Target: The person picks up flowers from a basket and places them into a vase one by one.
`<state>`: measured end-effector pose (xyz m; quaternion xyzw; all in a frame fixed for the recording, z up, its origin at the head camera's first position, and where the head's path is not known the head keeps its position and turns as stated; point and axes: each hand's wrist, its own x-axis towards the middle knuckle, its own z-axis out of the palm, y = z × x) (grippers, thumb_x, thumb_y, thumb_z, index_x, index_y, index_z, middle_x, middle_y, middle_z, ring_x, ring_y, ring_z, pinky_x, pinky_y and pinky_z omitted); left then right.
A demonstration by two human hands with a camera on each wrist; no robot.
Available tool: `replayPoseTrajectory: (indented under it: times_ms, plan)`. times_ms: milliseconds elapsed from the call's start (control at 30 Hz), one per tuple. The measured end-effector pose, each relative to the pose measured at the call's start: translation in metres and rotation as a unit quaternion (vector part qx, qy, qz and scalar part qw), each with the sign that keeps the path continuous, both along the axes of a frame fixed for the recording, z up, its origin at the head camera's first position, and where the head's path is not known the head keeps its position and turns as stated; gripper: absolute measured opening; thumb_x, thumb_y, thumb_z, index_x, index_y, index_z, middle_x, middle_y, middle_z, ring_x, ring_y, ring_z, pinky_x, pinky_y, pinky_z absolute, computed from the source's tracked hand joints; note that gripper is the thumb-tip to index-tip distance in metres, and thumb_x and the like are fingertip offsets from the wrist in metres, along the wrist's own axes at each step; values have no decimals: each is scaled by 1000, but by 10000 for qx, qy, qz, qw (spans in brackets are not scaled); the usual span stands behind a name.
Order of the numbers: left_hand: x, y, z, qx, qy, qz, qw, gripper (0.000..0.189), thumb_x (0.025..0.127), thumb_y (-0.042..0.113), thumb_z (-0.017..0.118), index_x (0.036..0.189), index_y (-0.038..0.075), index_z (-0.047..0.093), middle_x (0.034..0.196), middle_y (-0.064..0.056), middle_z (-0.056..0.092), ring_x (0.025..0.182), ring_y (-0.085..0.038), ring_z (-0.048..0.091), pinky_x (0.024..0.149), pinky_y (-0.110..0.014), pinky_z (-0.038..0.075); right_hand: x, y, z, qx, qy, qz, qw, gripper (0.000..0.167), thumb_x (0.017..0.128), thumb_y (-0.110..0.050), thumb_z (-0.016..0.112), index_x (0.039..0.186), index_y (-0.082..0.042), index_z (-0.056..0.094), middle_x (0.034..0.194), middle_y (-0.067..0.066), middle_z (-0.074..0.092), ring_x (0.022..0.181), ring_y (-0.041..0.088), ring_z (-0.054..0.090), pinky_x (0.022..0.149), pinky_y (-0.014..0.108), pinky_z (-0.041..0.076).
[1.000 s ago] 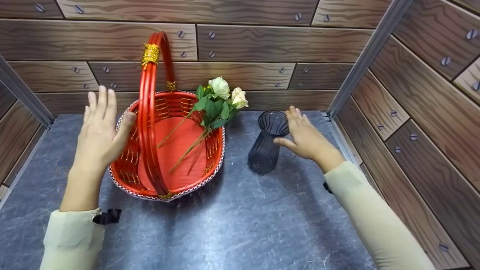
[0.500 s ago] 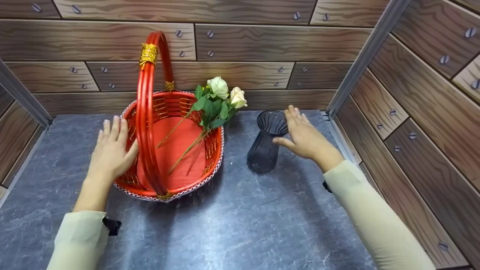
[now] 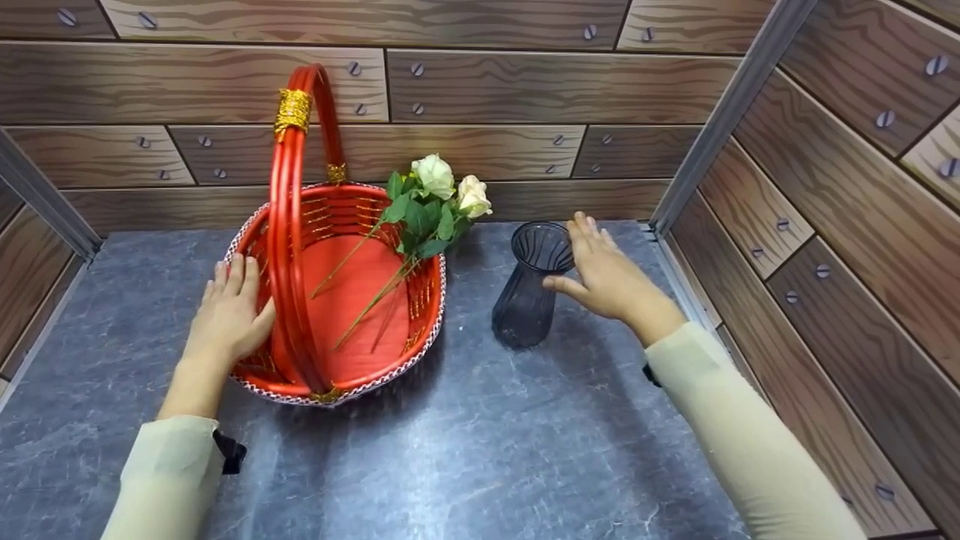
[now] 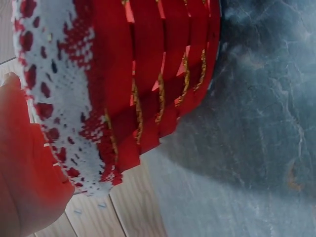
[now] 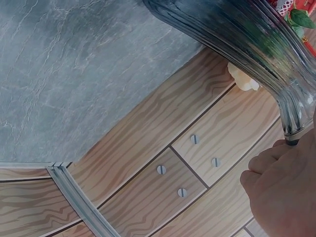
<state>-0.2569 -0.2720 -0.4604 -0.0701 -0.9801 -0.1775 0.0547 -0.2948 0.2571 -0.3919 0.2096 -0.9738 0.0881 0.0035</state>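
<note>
A red woven basket point(image 3: 429, 307) with a tall red handle and gold wrapping stands left of centre on the table. My left hand point(image 3: 225, 322) lies flat-fingered over its left rim, thumb close to the handle. In the left wrist view the hand point(image 4: 24, 182) is right at the basket's lace-trimmed rim point(image 4: 61, 98). My right hand point(image 3: 600, 274), fingers straight, is at the right side of a dark glass vase's point(image 3: 523, 307) flared mouth. The right wrist view shows the knuckles point(image 5: 266, 160) beside the vase's rim. White and pale pink roses point(image 3: 433, 176) lean on the basket's right rim, stems inside.
A grey marble-patterned table point(image 3: 450, 465) lies under everything. Wood-print walls point(image 3: 525, 82) rise behind and on the right point(image 3: 847, 210), with a grey metal corner strip point(image 3: 731, 112) between them. The vase stands right of the basket, near the back wall.
My left hand has come right and down from above the table onto the basket's left rim. My right hand stays beside the vase. The basket and roses have barely moved.
</note>
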Motion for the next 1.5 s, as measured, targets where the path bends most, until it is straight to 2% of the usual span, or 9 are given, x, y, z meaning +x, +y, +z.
replayPoseTrajectory:
  times_ms: [200, 367, 633, 1067, 1367, 1500]
  plan:
    - [2, -2, -9, 19, -127, 7, 9999, 76, 104, 44, 33, 154, -12, 17, 159, -37, 11, 146, -57, 5, 119, -66, 10, 2, 0, -1, 17, 8, 9, 10000, 103, 95, -63, 52, 156, 7, 9, 164, 26, 3, 154, 36, 0, 125, 50, 5]
    - [5, -1, -17, 13, -24, -18, 10000, 73, 103, 37, 37, 152, -14, 20, 157, -39, 14, 146, -57, 8, 119, -65, 10, 4, 0, 1, -26, -30, 39, 10000, 103, 95, -63, 52, 157, 7, 8, 165, 26, 2, 154, 37, 0, 125, 51, 5]
    - [6, -2, -25, -109, 165, 109, 9997, 73, 101, 37, 39, 152, -13, 22, 158, -38, 16, 147, -54, 10, 119, -63, 12, 5, -1, 3, -14, -69, -6, 10000, 101, 96, -61, 52, 157, 6, 7, 165, 23, -1, 154, 35, -2, 125, 51, 5]
    - [5, -2, -27, -296, 51, 211, 9993, 80, 102, 44, 39, 152, -14, 19, 158, -38, 14, 148, -53, 11, 120, -61, 12, 6, -1, -1, -42, -77, -45, 10000, 104, 95, -64, 50, 157, 5, 5, 165, 24, 0, 154, 35, -1, 125, 50, 5]
    - [3, 1, -30, -121, 136, 302, 9994, 82, 102, 47, 38, 152, -15, 17, 157, -37, 18, 147, -52, 15, 121, -60, 13, 6, 2, -5, -283, -183, -60, 9994, 108, 94, -66, 50, 157, 4, 0, 165, 23, -4, 154, 36, -4, 124, 51, 3]
    - [-1, 0, -30, -109, 61, 350, 9993, 83, 102, 49, 35, 153, -14, 15, 158, -37, 16, 148, -52, 12, 121, -59, 10, 4, 2, -4, -290, -82, -74, 9995, 110, 93, -69, 49, 157, 3, -5, 165, 21, -7, 154, 35, -5, 125, 50, 3]
